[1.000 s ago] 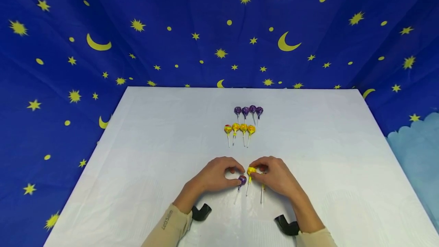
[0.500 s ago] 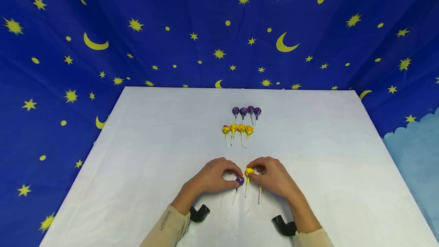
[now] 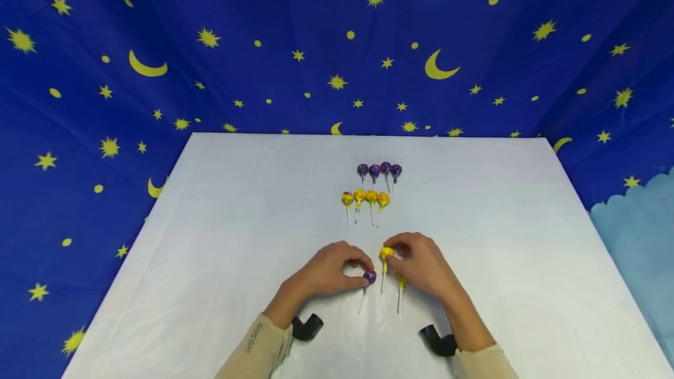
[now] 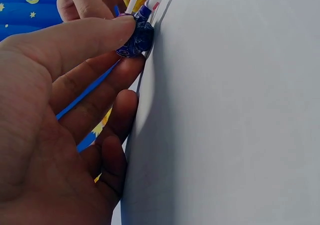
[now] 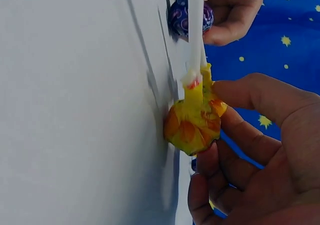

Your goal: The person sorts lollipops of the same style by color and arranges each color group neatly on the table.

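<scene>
My left hand (image 3: 330, 271) pinches the head of a purple-wrapped lollipop (image 3: 370, 277) between thumb and fingers, its white stick slanting toward me. In the left wrist view the thumb lies over that purple head (image 4: 136, 40), close to the table surface. My right hand (image 3: 421, 262) pinches a yellow lollipop (image 3: 386, 252) by its head, slightly farther forward than the purple one. A second yellow lollipop (image 3: 402, 281) lies beneath the right hand, partly covered by it. In the right wrist view this second yellow lollipop (image 5: 187, 130) stands in front and hides much of the pinched one.
Farther back on the white table (image 3: 253, 203) lies a row of several yellow lollipops (image 3: 371, 196). Behind it is a row of several purple lollipops (image 3: 375, 170). Black curved pieces (image 3: 307, 327) sit at both wrists. A blue star-patterned cloth (image 3: 295, 28) surrounds the table.
My right hand has moved a little forward with the yellow lollipop, uncovering more of the second yellow one. My left hand stays at the purple lollipop. The head view has shifted slightly.
</scene>
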Demonstrator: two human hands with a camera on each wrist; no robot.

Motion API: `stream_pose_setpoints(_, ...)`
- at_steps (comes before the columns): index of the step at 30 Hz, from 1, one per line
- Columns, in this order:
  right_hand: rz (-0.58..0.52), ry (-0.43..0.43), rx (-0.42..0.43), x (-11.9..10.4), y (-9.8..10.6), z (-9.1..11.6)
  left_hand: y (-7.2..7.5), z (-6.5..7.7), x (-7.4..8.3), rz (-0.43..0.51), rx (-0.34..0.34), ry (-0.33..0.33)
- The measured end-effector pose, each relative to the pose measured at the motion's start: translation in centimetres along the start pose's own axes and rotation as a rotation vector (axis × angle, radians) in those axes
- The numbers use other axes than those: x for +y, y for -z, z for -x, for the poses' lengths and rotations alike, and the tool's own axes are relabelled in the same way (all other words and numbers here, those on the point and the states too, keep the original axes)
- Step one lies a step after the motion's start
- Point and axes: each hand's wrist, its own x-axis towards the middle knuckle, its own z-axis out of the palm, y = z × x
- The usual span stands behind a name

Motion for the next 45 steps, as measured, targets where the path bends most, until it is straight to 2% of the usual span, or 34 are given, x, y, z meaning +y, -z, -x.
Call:
stream_pose_setpoints(11, 0.035, -0.014, 0.042, 0.0, 0.9, -1.5, 0.2, -0.2, -0.2, -0.034, -0.010, -0.007)
stream_pose_setpoints(28, 0.055, -0.003, 0.086, 0.6, 1.8, -3.8, 0.1, -0.2, -0.2, -0.020, -0.021, 0.012)
stream_pose_setpoints(36, 0.044, -0.037, 0.096, 0.9, 1.8, -4.8, 0.0, 0.0, -0.3, 0.007, -0.019, 0.034)
stream_pose_setpoints(45, 0.044, -0.065, 0.098, 1.2, 2.2, -5.9, -0.1, -0.1, -0.5, -0.003, 0.001, 0.015)
